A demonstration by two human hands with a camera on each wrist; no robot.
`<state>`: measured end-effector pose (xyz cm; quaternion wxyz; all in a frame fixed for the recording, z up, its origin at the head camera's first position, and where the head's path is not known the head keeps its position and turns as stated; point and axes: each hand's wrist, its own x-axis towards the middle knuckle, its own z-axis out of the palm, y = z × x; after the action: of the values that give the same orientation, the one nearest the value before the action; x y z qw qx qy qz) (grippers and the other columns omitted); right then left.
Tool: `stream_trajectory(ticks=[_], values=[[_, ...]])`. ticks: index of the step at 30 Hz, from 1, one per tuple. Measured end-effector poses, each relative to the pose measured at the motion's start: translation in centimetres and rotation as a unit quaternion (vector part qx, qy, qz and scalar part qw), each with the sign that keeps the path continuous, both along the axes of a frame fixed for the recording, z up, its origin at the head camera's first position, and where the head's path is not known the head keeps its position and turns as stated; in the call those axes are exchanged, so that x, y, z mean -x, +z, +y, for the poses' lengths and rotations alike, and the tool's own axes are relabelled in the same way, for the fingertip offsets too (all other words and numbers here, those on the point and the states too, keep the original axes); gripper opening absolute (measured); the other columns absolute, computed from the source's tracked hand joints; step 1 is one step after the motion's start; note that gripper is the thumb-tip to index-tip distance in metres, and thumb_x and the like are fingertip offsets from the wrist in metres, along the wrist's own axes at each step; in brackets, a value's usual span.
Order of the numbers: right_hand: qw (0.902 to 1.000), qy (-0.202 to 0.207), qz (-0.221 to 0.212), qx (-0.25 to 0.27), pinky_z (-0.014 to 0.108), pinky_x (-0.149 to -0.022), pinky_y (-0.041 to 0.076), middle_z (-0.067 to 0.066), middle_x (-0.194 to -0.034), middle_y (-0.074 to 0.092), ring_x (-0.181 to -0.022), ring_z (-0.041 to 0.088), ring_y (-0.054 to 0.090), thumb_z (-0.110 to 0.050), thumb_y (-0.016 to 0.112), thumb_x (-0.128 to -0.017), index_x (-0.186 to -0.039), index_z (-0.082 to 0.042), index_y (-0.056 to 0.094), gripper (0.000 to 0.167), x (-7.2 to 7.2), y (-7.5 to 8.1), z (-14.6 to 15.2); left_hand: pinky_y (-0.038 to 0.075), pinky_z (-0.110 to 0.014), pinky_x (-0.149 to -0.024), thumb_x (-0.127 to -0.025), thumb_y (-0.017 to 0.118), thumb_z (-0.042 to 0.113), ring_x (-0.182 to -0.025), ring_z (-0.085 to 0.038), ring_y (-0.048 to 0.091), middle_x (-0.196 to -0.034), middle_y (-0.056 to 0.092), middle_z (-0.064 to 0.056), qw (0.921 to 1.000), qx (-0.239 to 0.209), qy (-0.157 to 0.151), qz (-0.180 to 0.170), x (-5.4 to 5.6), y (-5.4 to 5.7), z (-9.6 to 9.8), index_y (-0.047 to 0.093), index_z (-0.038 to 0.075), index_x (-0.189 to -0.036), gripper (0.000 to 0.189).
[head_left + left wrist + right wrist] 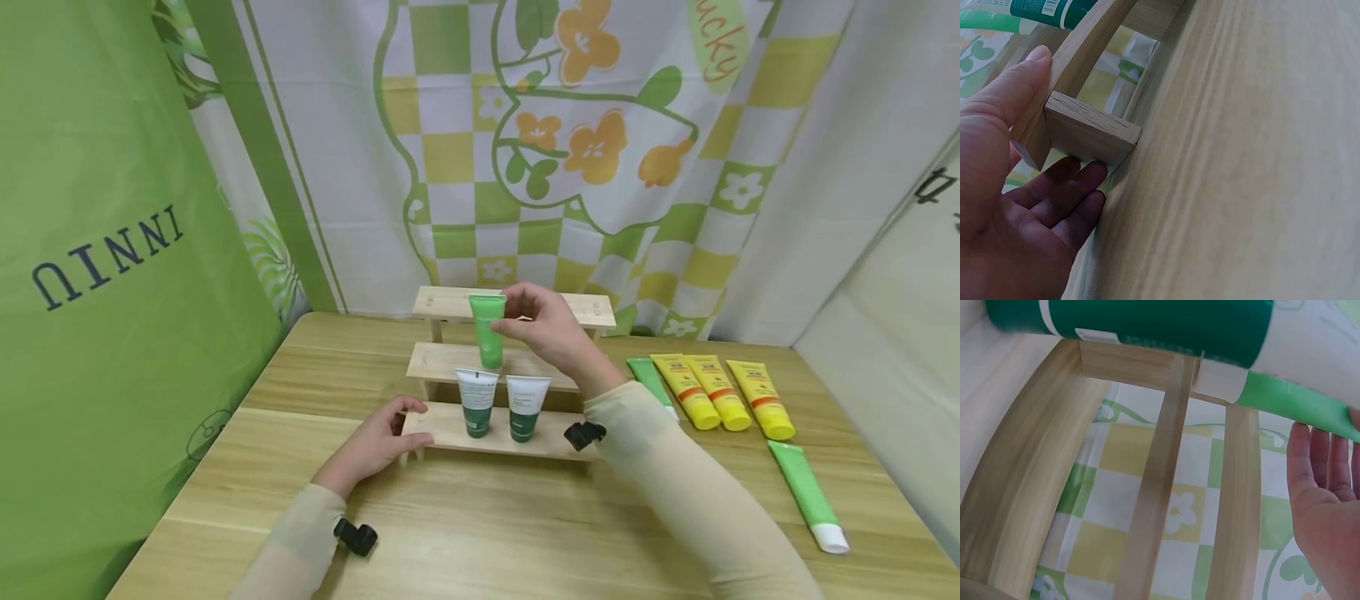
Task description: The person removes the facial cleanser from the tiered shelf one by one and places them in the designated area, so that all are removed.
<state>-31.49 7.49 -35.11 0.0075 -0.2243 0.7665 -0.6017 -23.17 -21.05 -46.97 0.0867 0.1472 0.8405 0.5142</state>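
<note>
A: Which materials appear?

B: A pale, straight-grained wooden three-tier rack (pixel 528 362) and a tapered green plastic tube (pixel 488 329), upright at the middle tier (pixel 442 359).

A: The hands?

B: The right hand (pixel 551 329) pinches the tube; the left hand (pixel 378 442) grips the bottom tier's (pixel 444 425) left end, thumb on top.

The head view looks forward and down over table (pixel 487 525) and rack (pixel 525 358). Close and tilted, the left wrist view faces the rack's end; the right looks through its gaps at the curtain (pixel 1119 450). All three share the rack.
</note>
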Motion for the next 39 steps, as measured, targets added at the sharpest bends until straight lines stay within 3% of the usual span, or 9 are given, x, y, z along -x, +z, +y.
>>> stream_trajectory(ticks=[4,11,14,24,39], values=[[0.9999,-0.011,0.004,0.003,0.037,-0.080,0.050,0.010,-0.099,0.064,-0.094,0.025,0.059,-0.010,0.078,-0.085,-0.108,-0.007,0.060,0.029,-0.4,0.0,0.5,0.047,-0.034,-0.078,-0.089,0.075,0.022,-0.090,-0.021,0.059,-0.108,0.062,-0.011,1.0000,-0.003,-0.003,0.001,0.1,-0.2,0.0,0.054,0.006,-0.123,0.043],[0.9990,-0.036,0.015,0.023,0.034,-0.073,0.048,0.010,-0.093,0.061,-0.089,0.025,0.057,-0.012,0.079,-0.084,-0.105,-0.008,0.056,0.031,-1.3,-0.3,2.3,0.046,-0.034,-0.077,-0.089,0.075,0.024,-0.089,-0.020,0.058,-0.110,0.061,-0.010,0.9999,0.008,0.005,0.008,1.4,-3.0,-0.5,0.053,0.010,-0.125,0.045],[0.9983,-0.040,0.020,0.039,0.032,-0.070,0.048,0.010,-0.092,0.058,-0.086,0.024,0.056,-0.010,0.079,-0.084,-0.104,-0.005,0.055,0.031,-1.7,-0.3,3.2,0.046,-0.034,-0.077,-0.088,0.076,0.028,-0.088,-0.019,0.057,-0.108,0.062,-0.008,0.9999,0.010,0.009,0.007,1.7,-3.5,-0.6,0.053,0.014,-0.124,0.045],[0.9945,-0.080,0.025,0.063,0.025,-0.069,0.050,0.007,-0.092,0.058,-0.082,0.017,0.057,-0.003,0.077,-0.084,-0.104,-0.002,0.055,0.029,-3.8,-0.5,7.5,0.044,-0.035,-0.075,-0.085,0.077,0.039,-0.086,-0.020,0.055,-0.108,0.061,-0.005,0.9997,0.016,0.021,0.002,1.6,-3.7,-0.7,0.055,0.020,-0.121,0.046],[0.9867,-0.144,0.047,0.059,0.020,-0.072,0.049,0.002,-0.093,0.059,-0.084,0.014,0.056,-0.001,0.075,-0.086,-0.106,0.000,0.057,0.027,-8.6,-2.2,15.1,0.044,-0.035,-0.072,-0.084,0.077,0.041,-0.084,-0.021,0.053,-0.107,0.060,-0.005,0.9993,0.023,0.030,-0.006,1.4,-3.5,-0.5,0.054,0.022,-0.123,0.049]])
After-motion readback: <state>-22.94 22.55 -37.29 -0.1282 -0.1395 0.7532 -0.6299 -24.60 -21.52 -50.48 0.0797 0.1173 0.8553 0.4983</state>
